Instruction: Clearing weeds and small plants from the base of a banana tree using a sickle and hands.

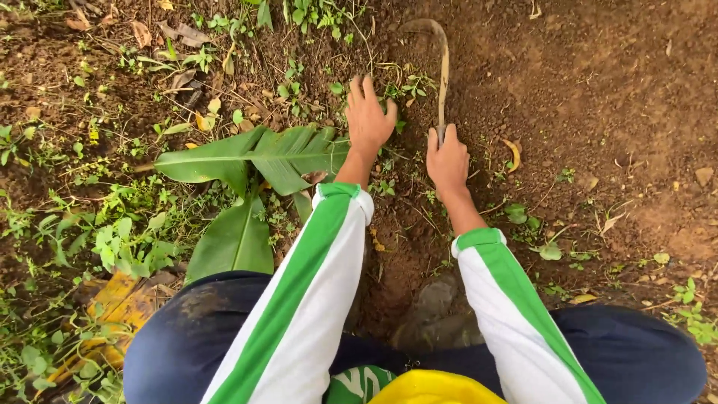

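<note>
My left hand (368, 116) rests palm down on the ground with fingers spread, on small green weeds (396, 90) at the edge of bare brown soil. My right hand (447, 158) is closed around the handle of a curved sickle (441, 67), whose thin blade runs away from me and hooks to the left over the soil. Both arms wear white sleeves with a green stripe. My knees in dark trousers are at the bottom of the view.
A large green banana leaf (254, 157) lies left of my left hand, a second one (235, 239) below it. Low weeds and dry leaves cover the left side. Bare dark soil (598, 97) spreads to the right. A yellowed leaf (112, 307) lies at lower left.
</note>
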